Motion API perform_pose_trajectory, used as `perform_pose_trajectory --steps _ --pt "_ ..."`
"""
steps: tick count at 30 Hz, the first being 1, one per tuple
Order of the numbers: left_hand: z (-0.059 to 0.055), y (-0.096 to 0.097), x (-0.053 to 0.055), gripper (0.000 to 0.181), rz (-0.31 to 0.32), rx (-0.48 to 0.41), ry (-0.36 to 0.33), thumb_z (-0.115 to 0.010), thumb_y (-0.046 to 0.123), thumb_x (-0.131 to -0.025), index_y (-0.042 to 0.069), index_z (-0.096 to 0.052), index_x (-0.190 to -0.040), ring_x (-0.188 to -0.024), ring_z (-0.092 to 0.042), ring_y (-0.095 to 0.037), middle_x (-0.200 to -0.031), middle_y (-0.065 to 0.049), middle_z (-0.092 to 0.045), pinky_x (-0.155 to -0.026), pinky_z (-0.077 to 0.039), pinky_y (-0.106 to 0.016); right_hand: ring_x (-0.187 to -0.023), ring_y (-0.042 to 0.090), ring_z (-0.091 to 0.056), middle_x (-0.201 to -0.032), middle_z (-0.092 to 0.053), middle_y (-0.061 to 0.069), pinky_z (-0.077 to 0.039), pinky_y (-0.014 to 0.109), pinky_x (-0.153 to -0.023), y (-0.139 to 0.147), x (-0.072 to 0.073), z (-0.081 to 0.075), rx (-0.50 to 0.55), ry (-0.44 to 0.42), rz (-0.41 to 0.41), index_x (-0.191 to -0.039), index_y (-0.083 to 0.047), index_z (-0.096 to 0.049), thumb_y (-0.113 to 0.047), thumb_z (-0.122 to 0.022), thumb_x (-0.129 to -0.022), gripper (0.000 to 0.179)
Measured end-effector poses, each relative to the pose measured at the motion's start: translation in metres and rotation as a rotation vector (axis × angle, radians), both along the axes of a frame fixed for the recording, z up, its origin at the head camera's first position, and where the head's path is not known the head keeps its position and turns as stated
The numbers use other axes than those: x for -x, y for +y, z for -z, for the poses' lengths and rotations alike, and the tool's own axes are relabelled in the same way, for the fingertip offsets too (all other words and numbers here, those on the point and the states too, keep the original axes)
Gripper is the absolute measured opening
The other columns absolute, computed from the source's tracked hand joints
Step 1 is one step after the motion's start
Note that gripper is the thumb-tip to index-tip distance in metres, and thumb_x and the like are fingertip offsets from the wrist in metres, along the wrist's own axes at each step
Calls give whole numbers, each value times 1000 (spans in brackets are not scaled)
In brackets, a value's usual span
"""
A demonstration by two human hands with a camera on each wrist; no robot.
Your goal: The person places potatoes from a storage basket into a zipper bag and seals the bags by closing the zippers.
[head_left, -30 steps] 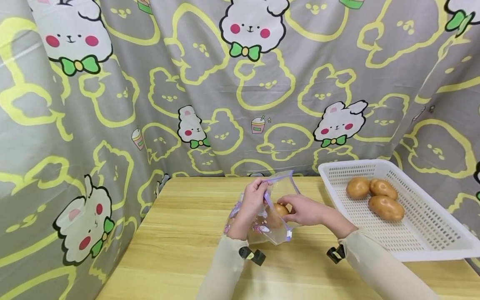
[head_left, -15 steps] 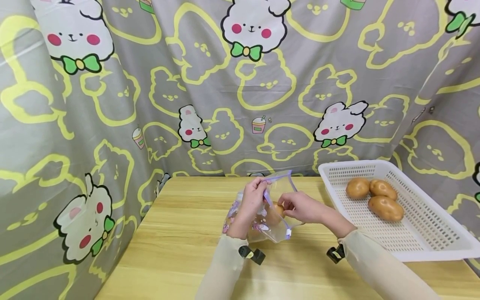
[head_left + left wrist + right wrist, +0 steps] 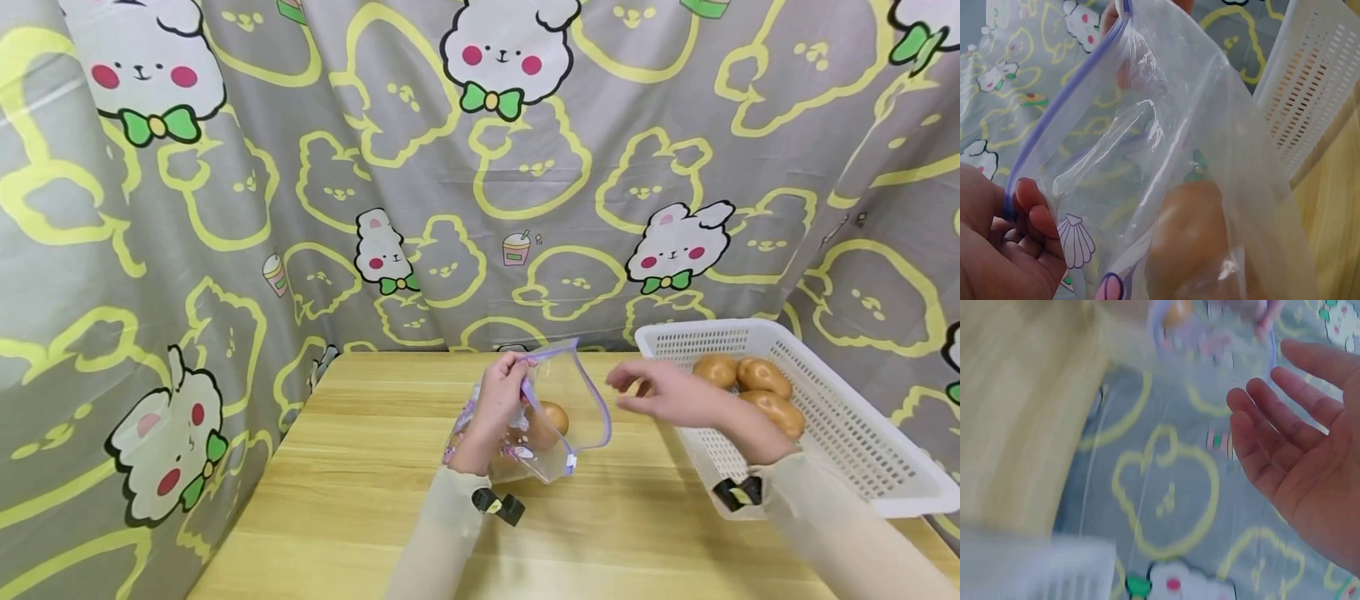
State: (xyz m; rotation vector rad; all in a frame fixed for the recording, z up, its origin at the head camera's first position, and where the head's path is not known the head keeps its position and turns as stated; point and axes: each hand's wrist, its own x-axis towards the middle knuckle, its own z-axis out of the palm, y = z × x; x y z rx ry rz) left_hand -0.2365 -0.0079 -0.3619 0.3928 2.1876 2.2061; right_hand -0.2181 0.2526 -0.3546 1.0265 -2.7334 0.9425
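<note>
Hands apart (bag in left)

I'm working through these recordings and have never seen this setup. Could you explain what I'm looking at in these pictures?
There is no robot here, just a person's two bare hands. The wide picture comes from a head-worn camera looking forward and down; the two closer ones come from cameras on the left and right wrists.

On the wooden table stands a white plastic basket with three potatoes visible in it. A cartoon-printed cloth hangs behind.

The left hand grips the edge of a clear bag with purple trim, its mouth open and at least one potato inside. The right hand is in the air between bag and basket, fingers apart, holding nothing.
</note>
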Motion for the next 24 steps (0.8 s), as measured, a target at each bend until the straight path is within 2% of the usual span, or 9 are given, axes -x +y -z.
perform_pose_trajectory --steps 4,7,10,14,17,20,24 --pt "-2 -1 0 22 -4 8 -1 -44 3 -97 -14 -58 -104 -44 -42 -8 -57 -2 -45 -44 -39 -22 -88 15 -59 -97 -63 -2 -53 29 -71 40 5 -6 -13 55 75 -104 -5 -64 -8 -73 -81 25" --pt "-3 -1 0 22 -5 10 3 -44 2 -97 -14 -58 -104 -44 -41 -9 -57 -3 -46 -44 -39 -22 -86 11 -58 -98 -63 -1 -53 28 -69 71 8 -5 -28 53 129 -107 -5 -64 -8 -75 -80 30" --pt "-4 -2 0 22 -5 3 7 -44 2 -97 -14 -58 -103 -43 -41 -9 -57 -3 -45 -43 -39 -22 -84 5 -57 -99 -64 1 -52 29 -69 100 11 0 -69 78 167 -109 -3 -64 -10 -77 -78 34" --pt "-3 -2 0 21 -11 -9 19 -44 1 -97 -14 -58 -102 -43 -40 -9 -55 -3 -44 -43 -38 -22 -82 2 -56 -99 -65 3 -52 31 -68 133 17 9 -157 161 194 -106 -3 -66 -14 -81 -73 38" --pt "-3 -3 0 21 -14 -9 25 -44 1 -96 -14 -58 -101 -42 -40 -9 -55 -2 -44 -43 -37 -22 -81 9 -58 -99 -65 5 -52 34 -67 152 20 17 -226 183 219 -104 -3 -67 -18 -85 -67 44" --pt "-4 -4 0 21 -9 -4 24 -44 1 -97 -14 -58 -102 -43 -41 -9 -55 -2 -45 -43 -38 -23 -84 22 -60 -102 -63 12 -51 38 -69 168 22 26 -285 123 252 -109 2 -65 -25 -86 -65 56" --pt "-4 -6 0 22 -6 8 30 -44 1 -97 -15 -58 -103 -44 -41 -9 -56 -2 -44 -44 -39 -22 -92 41 -58 -110 -58 26 -50 48 -74 184 24 38 -311 -8 269 -117 9 -58 -29 -85 -67 68"
